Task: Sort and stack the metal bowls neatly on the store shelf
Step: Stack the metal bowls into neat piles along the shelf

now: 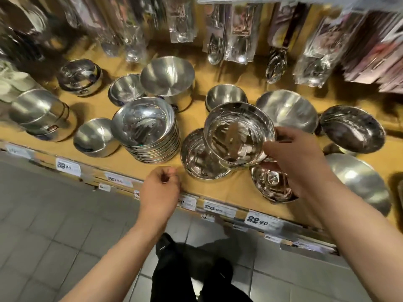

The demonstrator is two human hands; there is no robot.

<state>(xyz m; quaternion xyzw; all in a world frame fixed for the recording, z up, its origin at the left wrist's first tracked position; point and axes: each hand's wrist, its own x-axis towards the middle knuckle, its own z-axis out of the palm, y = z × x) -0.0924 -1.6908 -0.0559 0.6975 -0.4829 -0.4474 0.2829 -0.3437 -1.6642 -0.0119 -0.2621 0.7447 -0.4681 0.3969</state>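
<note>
My right hand (290,158) grips the rim of a shiny metal bowl (237,136) and holds it tilted above the yellow shelf (237,190). Just under it to the left lies a flat shiny bowl (196,160); below my wrist sits another small shiny bowl (272,184). A tall stack of rimmed bowls (148,131) stands left of centre. My left hand (161,188) hovers at the shelf's front edge, fingers curled, holding nothing.
More steel bowls crowd the shelf: brushed ones at the back (168,77) and right (287,112), a lidded pair at left (41,116), a large one at far right (357,184). Packaged utensils (237,33) hang above. Price tags (259,221) line the edge. Grey floor tiles lie below.
</note>
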